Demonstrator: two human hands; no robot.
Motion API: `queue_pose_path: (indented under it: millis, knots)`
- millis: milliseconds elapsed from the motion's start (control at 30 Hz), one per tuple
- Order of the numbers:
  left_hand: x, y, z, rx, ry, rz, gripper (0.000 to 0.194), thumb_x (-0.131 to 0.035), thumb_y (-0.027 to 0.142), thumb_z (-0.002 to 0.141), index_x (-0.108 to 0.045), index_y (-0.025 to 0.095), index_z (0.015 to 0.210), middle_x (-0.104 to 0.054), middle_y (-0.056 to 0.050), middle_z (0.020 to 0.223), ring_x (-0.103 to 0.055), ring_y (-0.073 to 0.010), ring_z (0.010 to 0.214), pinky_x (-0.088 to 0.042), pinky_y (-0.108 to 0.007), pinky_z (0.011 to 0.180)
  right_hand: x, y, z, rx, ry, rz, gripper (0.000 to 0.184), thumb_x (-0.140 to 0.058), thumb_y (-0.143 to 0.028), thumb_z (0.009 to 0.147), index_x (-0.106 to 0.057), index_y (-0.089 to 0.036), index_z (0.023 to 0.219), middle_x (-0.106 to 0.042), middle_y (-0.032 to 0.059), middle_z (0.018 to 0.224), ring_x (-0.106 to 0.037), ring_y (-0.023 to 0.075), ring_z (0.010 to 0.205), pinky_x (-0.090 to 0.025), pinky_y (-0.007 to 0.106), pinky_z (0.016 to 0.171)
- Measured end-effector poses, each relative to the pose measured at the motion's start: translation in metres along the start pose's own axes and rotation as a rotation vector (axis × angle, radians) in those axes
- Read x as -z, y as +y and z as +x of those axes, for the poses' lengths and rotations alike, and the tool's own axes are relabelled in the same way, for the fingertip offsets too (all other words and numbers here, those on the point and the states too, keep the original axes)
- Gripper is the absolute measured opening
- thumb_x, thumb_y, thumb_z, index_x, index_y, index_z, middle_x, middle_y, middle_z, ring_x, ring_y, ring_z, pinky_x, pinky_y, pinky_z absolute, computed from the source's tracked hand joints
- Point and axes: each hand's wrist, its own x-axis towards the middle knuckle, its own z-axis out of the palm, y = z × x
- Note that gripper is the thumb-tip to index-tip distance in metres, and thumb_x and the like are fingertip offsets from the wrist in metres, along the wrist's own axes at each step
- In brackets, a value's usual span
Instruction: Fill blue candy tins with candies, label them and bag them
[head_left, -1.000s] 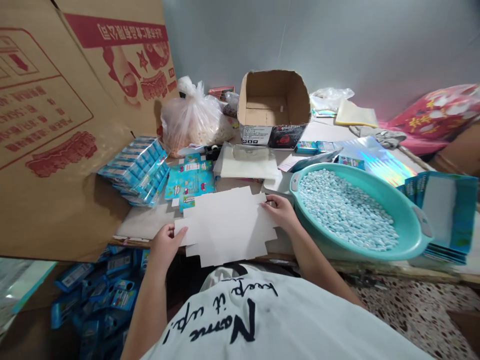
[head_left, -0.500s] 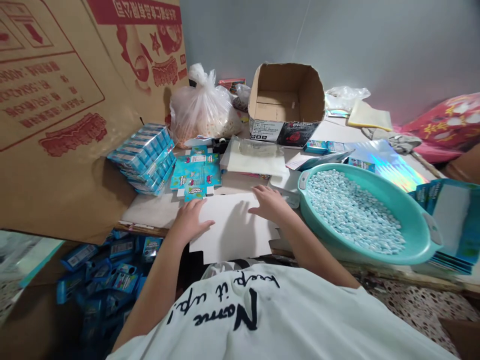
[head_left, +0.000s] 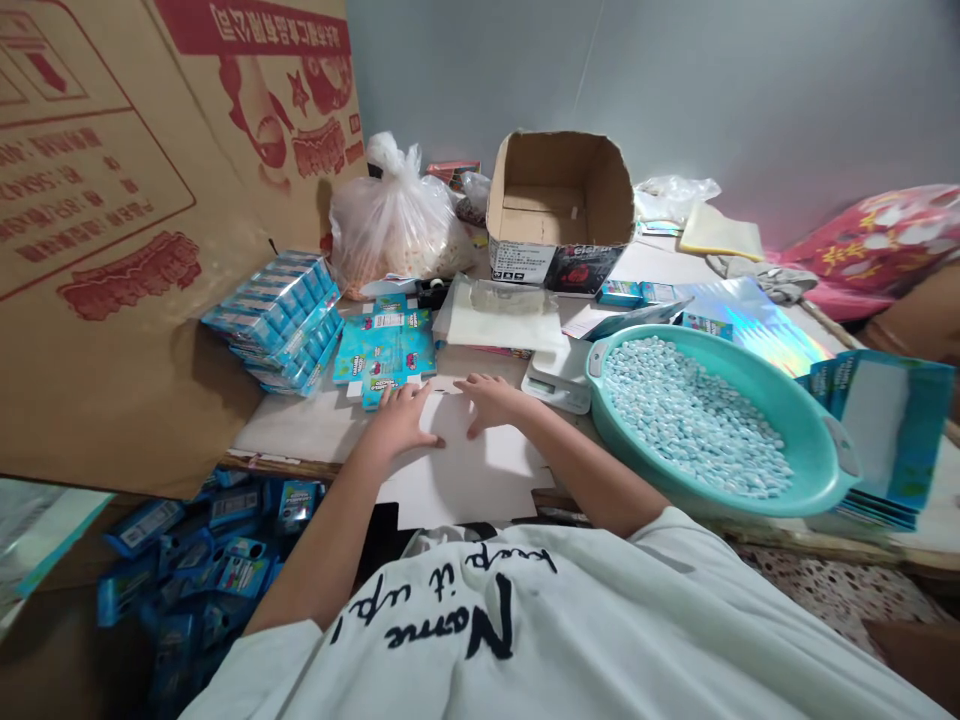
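A flat white carton blank [head_left: 469, 485] lies plain side up at the table's front edge, its near end reaching toward my shirt. Resting at its far left edge is my left hand [head_left: 405, 420], fingers apart and thumb stretched inward. My right hand [head_left: 495, 403] lies at the far edge close beside it, with the fingers spread and the thumb pointing toward me. Neither hand grips anything that I can see. Just beyond my left hand, an unfolded blue printed carton [head_left: 386, 345] lies flat.
A teal basin [head_left: 814, 455] of small pale-blue wrapped pieces stands right, beside a white scale [head_left: 559, 375]. Wrapped blue boxes [head_left: 281, 320] are stacked left. Behind are a tied plastic bag [head_left: 397, 215] and an open cardboard box [head_left: 562, 190]. Blue cartons [head_left: 892, 430] stand far right.
My right hand has moved left along the far edge of the blank, closer to my left hand. My left hand has shifted slightly right. The camera view has turned a little.
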Motion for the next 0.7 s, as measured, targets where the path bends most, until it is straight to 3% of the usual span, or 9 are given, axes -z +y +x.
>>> queue_pose_path:
  millis: [133, 233, 333, 400, 533, 633, 700]
  knots:
    - [-0.001, 0.002, 0.003, -0.039, -0.001, -0.020, 0.113, -0.087, 0.061, 0.063, -0.038, 0.024, 0.158, -0.031, -0.018, 0.167, -0.022, -0.0437, 0.156, -0.018, -0.058, 0.126, 0.002, -0.002, -0.009, 0.003, 0.087, -0.096, 0.087, -0.096, -0.048, 0.060, -0.062, -0.013, 0.132, -0.058, 0.0196, 0.127, -0.053, 0.0383, 0.121, -0.049, 0.045, 0.097]
    - [0.009, 0.009, -0.007, -0.115, 0.111, -0.012, 0.105, -0.084, 0.056, 0.070, -0.036, 0.023, 0.158, -0.045, -0.016, 0.159, -0.033, -0.0393, 0.152, -0.012, -0.058, 0.128, 0.008, -0.010, -0.029, 0.039, 0.257, -0.152, 0.070, -0.094, -0.037, 0.068, -0.063, -0.012, 0.126, -0.058, 0.0187, 0.122, -0.053, 0.0356, 0.114, -0.050, 0.042, 0.091]
    - [0.017, 0.021, -0.031, -0.150, 0.309, 0.070, 0.074, -0.077, 0.040, 0.083, -0.049, 0.023, 0.149, -0.058, -0.013, 0.147, -0.040, -0.0373, 0.148, -0.002, -0.061, 0.129, 0.005, -0.023, -0.059, 0.078, 0.393, -0.193, 0.046, -0.079, -0.024, 0.084, -0.064, -0.014, 0.126, -0.059, 0.0177, 0.122, -0.054, 0.0346, 0.111, -0.051, 0.045, 0.090]
    - [0.013, 0.029, -0.052, -0.151, 0.360, 0.105, 0.054, -0.068, 0.029, 0.089, -0.057, 0.024, 0.142, -0.063, -0.012, 0.143, -0.041, -0.0367, 0.147, 0.000, -0.064, 0.129, -0.007, -0.033, -0.078, 0.107, 0.393, -0.152, 0.041, -0.071, -0.025, 0.090, -0.063, -0.014, 0.129, -0.061, 0.0175, 0.125, -0.056, 0.0343, 0.112, -0.052, 0.048, 0.092]
    - [-0.015, 0.037, -0.090, -0.184, 0.216, 0.034, 0.036, -0.052, 0.029, 0.099, -0.067, 0.024, 0.131, -0.071, -0.011, 0.130, -0.059, -0.0325, 0.131, -0.016, -0.064, 0.128, -0.052, -0.046, -0.106, 0.151, 0.254, 0.048, 0.053, -0.063, -0.030, 0.096, -0.056, -0.013, 0.146, -0.057, 0.0184, 0.145, -0.054, 0.0361, 0.131, -0.049, 0.053, 0.108]
    - [-0.036, 0.039, -0.108, -0.147, 0.120, -0.043, 0.045, -0.046, 0.040, 0.102, -0.063, 0.023, 0.140, -0.065, -0.013, 0.142, -0.057, -0.0314, 0.136, -0.035, -0.057, 0.122, -0.079, -0.048, -0.116, 0.123, 0.192, 0.180, 0.053, -0.052, -0.033, 0.101, -0.054, -0.013, 0.150, -0.044, 0.0165, 0.161, -0.036, 0.0366, 0.151, -0.040, 0.056, 0.119]
    - [-0.043, 0.037, -0.114, -0.115, 0.068, -0.064, 0.061, -0.050, 0.054, 0.099, -0.055, 0.020, 0.149, -0.055, -0.016, 0.152, -0.048, -0.0339, 0.145, -0.035, -0.056, 0.122, -0.085, -0.047, -0.120, 0.104, 0.161, 0.233, 0.055, -0.047, -0.036, 0.103, -0.051, -0.013, 0.153, -0.037, 0.0146, 0.165, -0.030, 0.0354, 0.155, -0.035, 0.055, 0.123]
